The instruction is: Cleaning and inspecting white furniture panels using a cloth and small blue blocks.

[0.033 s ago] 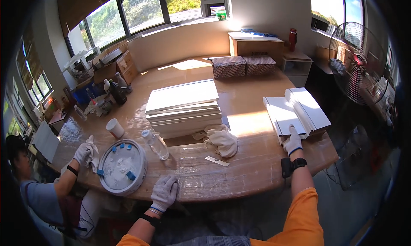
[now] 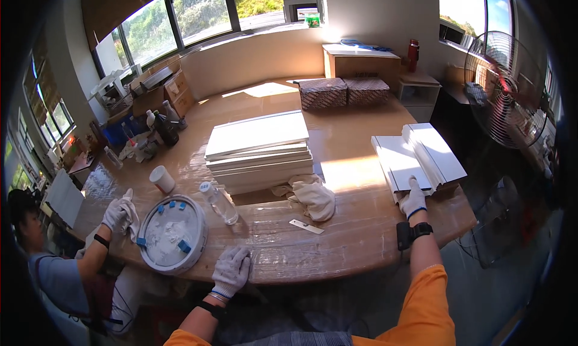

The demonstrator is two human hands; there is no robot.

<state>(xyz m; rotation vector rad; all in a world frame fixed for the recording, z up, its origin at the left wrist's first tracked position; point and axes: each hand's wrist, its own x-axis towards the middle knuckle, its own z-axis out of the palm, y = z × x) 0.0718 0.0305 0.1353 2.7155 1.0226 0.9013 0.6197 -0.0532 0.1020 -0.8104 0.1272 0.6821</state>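
Observation:
My right hand (image 2: 413, 201), in a white knit glove, grips the near edge of a white panel (image 2: 398, 162), one digit lying on its top face. The fingers beneath are partly hidden. A second stack of white panels (image 2: 435, 152) lies against that one on its right. My left hand (image 2: 231, 272), also gloved, rests at the table's front edge with nothing in it, its fingers loosely laid down. Nearby stand a clear bottle (image 2: 220, 205) and a round grey tub (image 2: 201, 250) holding white powder and several blue blocks.
A tall pile of white panels (image 2: 260, 142) sits mid-table. Beside it are a crumpled cloth (image 2: 317, 200) and a flat white scraper-like piece (image 2: 306, 226). On the left, a co-worker's gloved hand (image 2: 114, 215) holds a cloth. Two wrapped bundles (image 2: 323, 94) lie behind; a fan (image 2: 509, 87) stands right.

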